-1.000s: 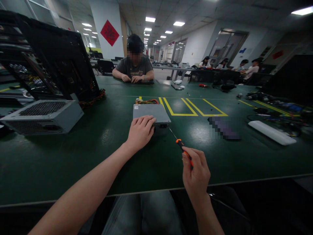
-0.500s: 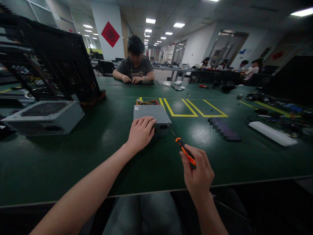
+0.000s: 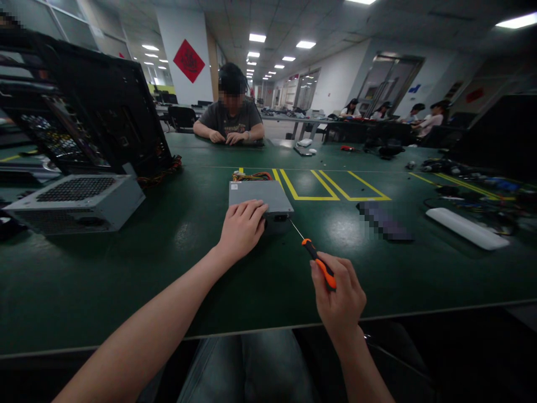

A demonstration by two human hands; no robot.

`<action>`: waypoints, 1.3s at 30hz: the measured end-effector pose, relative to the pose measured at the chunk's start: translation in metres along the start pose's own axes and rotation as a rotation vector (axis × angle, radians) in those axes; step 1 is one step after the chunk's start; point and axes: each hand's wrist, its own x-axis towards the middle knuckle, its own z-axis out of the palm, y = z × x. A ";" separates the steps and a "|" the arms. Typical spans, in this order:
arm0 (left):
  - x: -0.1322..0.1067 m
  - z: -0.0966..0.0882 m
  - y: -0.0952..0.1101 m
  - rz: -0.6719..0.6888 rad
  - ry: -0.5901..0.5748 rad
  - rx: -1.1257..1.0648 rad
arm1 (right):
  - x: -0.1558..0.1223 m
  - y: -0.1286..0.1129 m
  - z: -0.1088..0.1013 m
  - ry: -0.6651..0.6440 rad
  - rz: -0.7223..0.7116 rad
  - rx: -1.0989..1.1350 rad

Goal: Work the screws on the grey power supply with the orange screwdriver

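Screwdriver (image 3: 308,246), finger-pinched in right hand (image 3: 340,288), may skid along box (image 3: 262,192) if left hand (image 3: 242,226), fingers together atop it, thumb hidden, lets it shift.

Dim room under bright rectangular ceiling lights (image 3: 306,44)

Pale glare pools on the green tabletop (image 3: 251,302); the lower right sinks into near-black, wide-angle distortion stretches the margins, distant detail turns soft, and blocky pixelation masks a dark object (image 3: 385,221).
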 end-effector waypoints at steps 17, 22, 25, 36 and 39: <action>0.000 -0.001 0.000 0.000 0.000 0.006 | -0.001 -0.002 0.002 -0.005 0.033 -0.028; 0.000 0.000 0.000 0.001 0.004 0.010 | 0.004 -0.006 0.000 -0.005 0.010 -0.009; 0.000 0.001 0.000 0.001 0.007 0.019 | 0.005 -0.007 0.001 -0.010 -0.030 0.039; 0.001 0.000 -0.002 0.003 0.000 0.023 | 0.005 -0.007 -0.002 -0.034 0.016 0.051; 0.001 0.000 -0.002 0.009 0.004 0.028 | 0.006 -0.009 0.000 -0.021 -0.006 0.036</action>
